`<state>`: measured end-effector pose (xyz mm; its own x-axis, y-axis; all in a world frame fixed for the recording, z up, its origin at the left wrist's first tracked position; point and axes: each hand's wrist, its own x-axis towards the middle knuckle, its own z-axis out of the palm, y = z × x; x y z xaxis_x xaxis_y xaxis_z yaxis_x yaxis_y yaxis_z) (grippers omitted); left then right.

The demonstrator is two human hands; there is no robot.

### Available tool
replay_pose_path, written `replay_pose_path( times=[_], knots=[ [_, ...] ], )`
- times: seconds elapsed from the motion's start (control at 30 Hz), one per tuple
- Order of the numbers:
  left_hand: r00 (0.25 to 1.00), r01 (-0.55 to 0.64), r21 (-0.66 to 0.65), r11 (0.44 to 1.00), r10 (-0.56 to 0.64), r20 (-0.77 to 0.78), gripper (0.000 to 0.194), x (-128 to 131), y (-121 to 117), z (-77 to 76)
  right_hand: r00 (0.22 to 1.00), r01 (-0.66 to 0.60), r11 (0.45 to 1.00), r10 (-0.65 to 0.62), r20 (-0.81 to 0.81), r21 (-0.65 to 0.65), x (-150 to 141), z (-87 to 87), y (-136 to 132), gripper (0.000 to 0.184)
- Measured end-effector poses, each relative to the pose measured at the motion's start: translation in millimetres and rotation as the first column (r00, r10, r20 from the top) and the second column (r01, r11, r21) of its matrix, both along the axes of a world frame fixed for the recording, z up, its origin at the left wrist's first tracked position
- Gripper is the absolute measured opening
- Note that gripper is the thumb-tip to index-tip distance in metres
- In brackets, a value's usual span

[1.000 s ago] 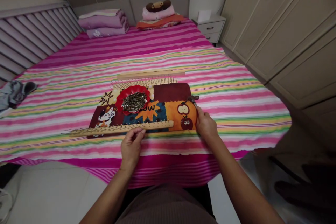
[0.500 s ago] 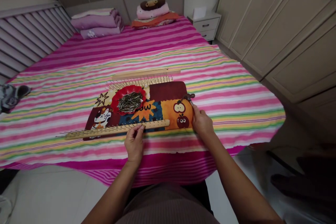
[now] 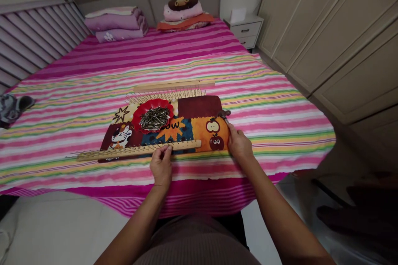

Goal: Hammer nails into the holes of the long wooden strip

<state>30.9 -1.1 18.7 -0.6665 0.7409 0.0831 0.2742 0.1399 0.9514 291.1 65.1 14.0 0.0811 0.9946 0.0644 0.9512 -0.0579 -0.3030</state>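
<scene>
My left hand (image 3: 161, 165) pinches at the near edge of a wooden strip (image 3: 189, 145); anything tiny between its fingertips is hidden. Rows of nails stand along the strip's left part, while its right end is bare wood with small dark marks. In my right hand (image 3: 240, 143) is a hammer (image 3: 224, 114), its dark head resting over the right edge of a patterned mat (image 3: 199, 107). The strip lies across the mat's front and sticks out past its left side. Behind it, a red scalloped bowl (image 3: 136, 121) holds a heap of loose nails (image 3: 155, 118).
Beyond the mat lies another wooden strip (image 3: 174, 86) with nails along its near side. A striped cloth (image 3: 273, 103) covers the bed. Folded bedding (image 3: 116, 25) and a pillow stack (image 3: 183, 14) sit by the headboard. Dark clothing (image 3: 12, 107) lies at far left.
The view has shifted slightly. Both hands, the nailed strip and the hammer keep nearly the same places relative to the mat.
</scene>
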Motion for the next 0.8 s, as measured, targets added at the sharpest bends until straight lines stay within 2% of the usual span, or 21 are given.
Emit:
replay_pose_path(
  times=[0.07,0.13,0.17,0.23,0.3,0.37,0.4,0.47,0.63,0.8],
  knots=[
    [1.000,0.001,-0.005,1.000,-0.001,-0.021,0.030,0,0,-1.4,0.988,-0.013,0.999,0.019,-0.153,0.039,0,5.2,-6,0.048],
    [0.999,0.005,-0.003,1.000,-0.005,-0.033,0.028,0,0,-2.9,0.921,0.002,0.995,0.037,-0.388,0.101,-5,18.3,-22,0.048],
    [0.999,0.005,0.003,1.000,-0.005,-0.033,0.028,1,-1,-3.6,0.856,0.034,0.992,0.032,-0.516,0.118,-9,27.6,-34,0.047],
    [0.999,0.011,0.020,1.000,-0.010,-0.036,0.026,2,-1,-4.3,0.685,0.045,0.997,0.015,-0.729,0.063,-19,49.3,-61,0.048],
    [0.999,0.021,0.035,0.999,-0.020,-0.041,0.026,4,-1,-4.4,0.493,-0.100,0.995,0.036,-0.869,-0.015,-30,69.8,-87,0.048],
    [0.998,0.034,0.036,0.999,-0.032,-0.045,0.026,6,-1,-4.5,0.396,-0.287,0.958,0.092,-0.914,-0.027,-41,83.5,-103,0.045],
    [0.998,0.038,0.036,0.999,-0.036,-0.046,0.026,7,-1,-4.6,0.385,-0.354,0.935,0.131,-0.913,-0.015,-46,87.0,-108,0.044],
    [0.998,0.037,0.033,0.999,-0.035,-0.054,0.025,8,-1,-5.1,0.414,-0.418,0.908,0.205,-0.887,0.014,-55,87.7,-110,0.043],
    [0.992,0.041,0.032,0.999,-0.037,-0.123,0.022,9,-2,-6.3,0.500,-0.421,0.904,0.295,-0.814,0.069,-75,76.9,-102,0.043],
    [0.984,0.053,0.033,0.998,-0.046,-0.172,0.019,9,-2,-5.3,0.461,-0.450,0.876,0.392,-0.796,0.171,-86,72.7,-101,0.043]
  ],
)
